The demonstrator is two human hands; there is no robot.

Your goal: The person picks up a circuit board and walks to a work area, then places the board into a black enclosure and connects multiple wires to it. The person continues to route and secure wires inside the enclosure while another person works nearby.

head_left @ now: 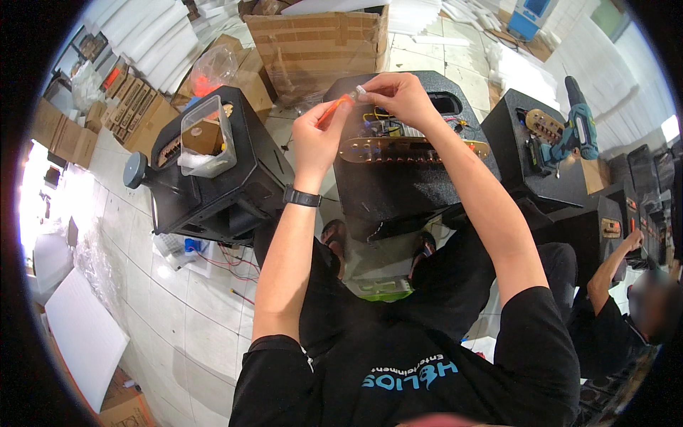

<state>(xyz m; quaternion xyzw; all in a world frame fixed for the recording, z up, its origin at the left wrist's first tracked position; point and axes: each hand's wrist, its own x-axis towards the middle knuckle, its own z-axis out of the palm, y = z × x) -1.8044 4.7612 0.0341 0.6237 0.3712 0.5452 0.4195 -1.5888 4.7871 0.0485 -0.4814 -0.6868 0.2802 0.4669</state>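
Both hands meet above a black speaker cabinet (pixel 384 181). My left hand (pixel 316 142), a dark watch on its wrist, is closed around a slim orange stick-like thing (pixel 331 111); its exact kind is unclear. At its far end, my right hand (pixel 404 98) pinches a small pale piece (pixel 360 90), too small to name. Just below the hands, a gold amplifier panel (pixel 413 150) with knobs lies across the cabinet top. Coloured wires (pixel 388 126) and parts show behind the panel.
At left, another black cabinet (pixel 256 167) carries a clear plastic tub (pixel 210 165). A teal cordless tool (pixel 580 132) rests on a cabinet to the right. A large cardboard box (pixel 313 53) stands beyond. A co-worker's hand (pixel 632 240) is at far right; red wires (pixel 231 263) lie on the floor.
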